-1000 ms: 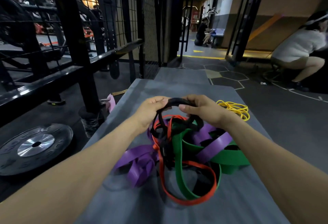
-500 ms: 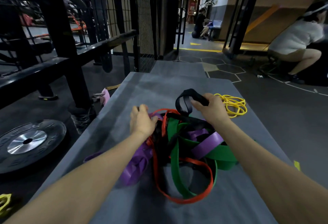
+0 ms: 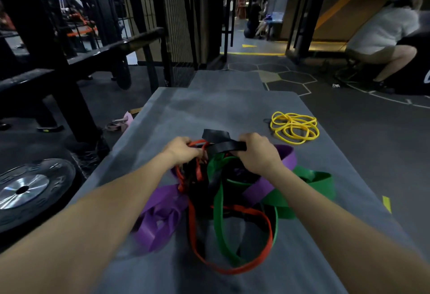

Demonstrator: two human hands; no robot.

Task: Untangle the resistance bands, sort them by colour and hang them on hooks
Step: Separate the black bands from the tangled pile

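Both bare arms reach forward, side by side, with the elbows out wide and the hands close together in the middle. The left hand (image 3: 183,151) has its back up and its fingers curled down and pinched shut — the fingertips are hidden under the hand. The right hand (image 3: 258,154) is also back up, closed like a fist, thumb side turned toward the left hand. The two hands are near each other but not touching — the wrists are straight.
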